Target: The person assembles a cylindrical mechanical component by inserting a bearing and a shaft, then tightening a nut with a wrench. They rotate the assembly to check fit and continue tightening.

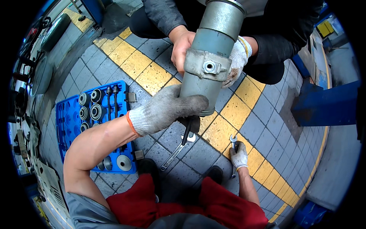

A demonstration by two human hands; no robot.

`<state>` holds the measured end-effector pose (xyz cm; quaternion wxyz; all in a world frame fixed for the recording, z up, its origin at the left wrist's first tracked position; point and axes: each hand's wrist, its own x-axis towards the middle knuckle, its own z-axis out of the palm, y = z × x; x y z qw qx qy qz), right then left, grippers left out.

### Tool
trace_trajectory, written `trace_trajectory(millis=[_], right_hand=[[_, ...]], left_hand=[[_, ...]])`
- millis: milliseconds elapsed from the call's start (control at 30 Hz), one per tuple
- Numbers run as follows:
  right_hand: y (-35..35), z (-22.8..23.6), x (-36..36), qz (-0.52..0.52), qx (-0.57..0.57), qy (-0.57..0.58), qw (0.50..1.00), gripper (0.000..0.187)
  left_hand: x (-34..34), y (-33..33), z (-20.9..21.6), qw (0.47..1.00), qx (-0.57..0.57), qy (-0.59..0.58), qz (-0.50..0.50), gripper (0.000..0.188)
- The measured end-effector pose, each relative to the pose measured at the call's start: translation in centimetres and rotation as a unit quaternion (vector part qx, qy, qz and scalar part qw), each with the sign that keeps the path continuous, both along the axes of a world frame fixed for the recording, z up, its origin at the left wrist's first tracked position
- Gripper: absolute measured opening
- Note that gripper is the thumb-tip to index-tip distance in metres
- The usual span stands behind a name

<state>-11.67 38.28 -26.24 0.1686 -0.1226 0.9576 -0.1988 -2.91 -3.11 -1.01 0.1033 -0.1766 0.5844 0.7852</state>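
Note:
My left hand (162, 110), in a dirty white work glove, is closed around the lower end of a grey metal cylinder (200, 84). The cylinder is tilted and has a thick collar with a round threaded port (209, 66). A co-worker's bare hand (182, 49) and gloved hand (238, 57) hold it from the far side. A black rod (187, 133) shows below its lower end; how the two join is hidden. Low on the right, my gloved right hand (239, 154) grips a combination wrench (233, 139), its open jaw pointing away from me.
An adjustable wrench (173, 155) lies on the grey tiles between my feet and the cylinder. To the left, a blue tool case (127, 86) holds several stepped round adapters and black bolts. A blue steel post base (328, 105) stands at right. Yellow tiles (221, 131) cross the floor diagonally.

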Motion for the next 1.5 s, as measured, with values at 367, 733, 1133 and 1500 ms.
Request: trace_trajectory(millis=[367,733,1133,1500], right_hand=[[0.2,-0.5,0.0,0.003,0.001,0.001,1.0,0.041],[0.2,-0.4,-0.3,-0.01,-0.001,-0.02,1.0,0.04],[0.3,-0.4,-0.4,-0.005,-0.003,-0.026,1.0,0.042],[0.2,-0.9,0.1,0.017,-0.004,0.01,1.0,0.04]], left_hand=[[-0.3,-0.4,0.5,0.994,-0.087,0.0,-0.063,0.064],[-1.5,-0.2,-3.2,0.952,-0.284,-0.002,-0.113,0.103],[-3.4,-0.7,-6.6,0.937,-0.337,0.042,-0.087,0.106],[-4.2,-2.0,-9.7,0.865,-0.464,0.119,-0.152,0.067]])
